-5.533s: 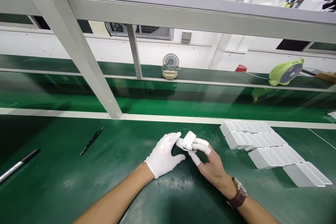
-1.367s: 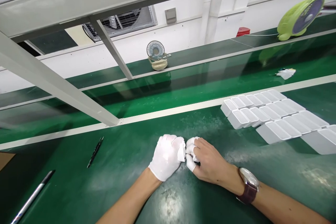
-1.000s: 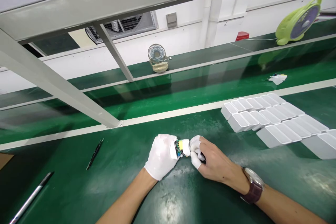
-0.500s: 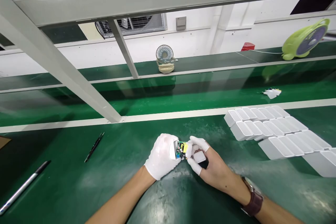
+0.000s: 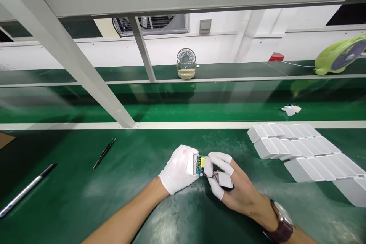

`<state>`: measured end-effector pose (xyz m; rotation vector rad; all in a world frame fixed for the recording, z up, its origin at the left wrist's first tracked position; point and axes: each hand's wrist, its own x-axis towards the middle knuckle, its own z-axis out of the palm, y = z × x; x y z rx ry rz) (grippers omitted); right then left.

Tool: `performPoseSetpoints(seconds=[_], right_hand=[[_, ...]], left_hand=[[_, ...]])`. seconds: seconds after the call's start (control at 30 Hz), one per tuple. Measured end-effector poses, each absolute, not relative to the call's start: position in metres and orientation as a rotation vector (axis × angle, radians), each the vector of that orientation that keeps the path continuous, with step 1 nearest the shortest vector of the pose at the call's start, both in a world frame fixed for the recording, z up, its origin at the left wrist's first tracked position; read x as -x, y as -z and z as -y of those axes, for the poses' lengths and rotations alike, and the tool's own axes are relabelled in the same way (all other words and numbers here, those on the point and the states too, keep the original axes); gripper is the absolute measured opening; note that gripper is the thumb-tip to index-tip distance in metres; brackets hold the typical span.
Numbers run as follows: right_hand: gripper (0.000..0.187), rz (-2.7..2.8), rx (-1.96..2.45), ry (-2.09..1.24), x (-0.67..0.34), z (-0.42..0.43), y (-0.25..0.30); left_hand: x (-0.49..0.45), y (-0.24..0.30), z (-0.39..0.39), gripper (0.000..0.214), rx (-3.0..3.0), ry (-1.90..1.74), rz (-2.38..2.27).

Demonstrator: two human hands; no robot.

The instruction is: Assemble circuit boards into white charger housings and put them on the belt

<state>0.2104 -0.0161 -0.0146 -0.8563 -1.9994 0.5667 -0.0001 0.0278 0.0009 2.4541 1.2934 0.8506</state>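
Observation:
My left hand [image 5: 177, 168], in a white glove, is closed round a small white plastic case [image 5: 192, 164] with a green and yellow circuit board [image 5: 201, 162] showing at its open end. My right hand [image 5: 231, 187], bare with white finger cots, pinches the board's end and holds a white cap piece [image 5: 224, 179] against its fingers. Thin wires [image 5: 214, 175] run between the board and the cap. Both hands sit low over the green bench mat [image 5: 114, 194].
Rows of white open-topped plastic cases [image 5: 297, 150] lie at the right. A black pen-like tool [image 5: 104, 153] and a longer silver-and-black tool [image 5: 27, 190] lie at the left. A small white part [image 5: 291, 109] sits on the conveyor belt. Two desk fans [image 5: 185, 63] stand beyond; a grey frame post [image 5: 85, 72] slants down.
The closed white unit has come apart: the cap moved right in my right hand, and the circuit board now shows out of the case in my left. The part on the belt drifted left.

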Motion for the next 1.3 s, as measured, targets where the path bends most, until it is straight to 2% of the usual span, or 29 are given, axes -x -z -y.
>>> performPoseSetpoints(seconds=[0.13, 0.73, 1.1, 1.3], right_hand=[[0.071, 2.068, 0.825, -0.436, -0.2152, 0.0167, 0.0133], [0.069, 2.106, 0.897, -0.280, -0.2089, 0.0169, 0.0131], [0.070, 2.109, 0.920, -0.295, -0.2092, 0.0178, 0.0183], [0.073, 2.108, 0.904, -0.279, -0.2096, 0.0173, 0.0189]], left_hand=[[0.0001, -0.0014, -0.0281, 0.019, -2.459, -0.831, -1.250], [0.0012, 0.0003, -0.0311, 0.019, -2.459, -0.713, -1.204], [0.0002, -0.0023, -0.0320, 0.014, -2.462, -0.644, -1.208], [-0.0013, -0.0052, -0.0328, 0.018, -2.448, -0.613, -1.197]])
